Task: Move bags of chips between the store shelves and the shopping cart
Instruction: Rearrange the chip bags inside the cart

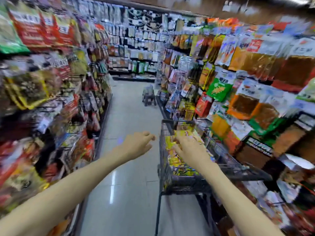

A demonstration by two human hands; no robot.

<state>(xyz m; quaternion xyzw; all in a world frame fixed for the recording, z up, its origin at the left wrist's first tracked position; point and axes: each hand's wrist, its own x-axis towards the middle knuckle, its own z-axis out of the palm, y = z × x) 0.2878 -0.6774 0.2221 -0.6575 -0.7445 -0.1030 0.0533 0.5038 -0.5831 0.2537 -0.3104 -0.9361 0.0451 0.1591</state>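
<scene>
A black wire shopping cart (163, 167) stands in the aisle against the right-hand shelves. Several yellow chip bags (175, 160) lie inside it. My right hand (189, 147) reaches over the cart basket, its fingers on the top yellow bag; the blur hides whether they grip it. My left hand (138, 143) hovers over the floor just left of the cart, fingers loosely curled and holding nothing. Both forearms stretch forward from the bottom of the view.
Shelves packed with snack bags line the left side (51, 99) and the right side (238, 82) of the aisle. A small grey stool (149, 97) stands farther down the tiled floor (129, 184). More shelving closes the far end. The whole view is motion-blurred.
</scene>
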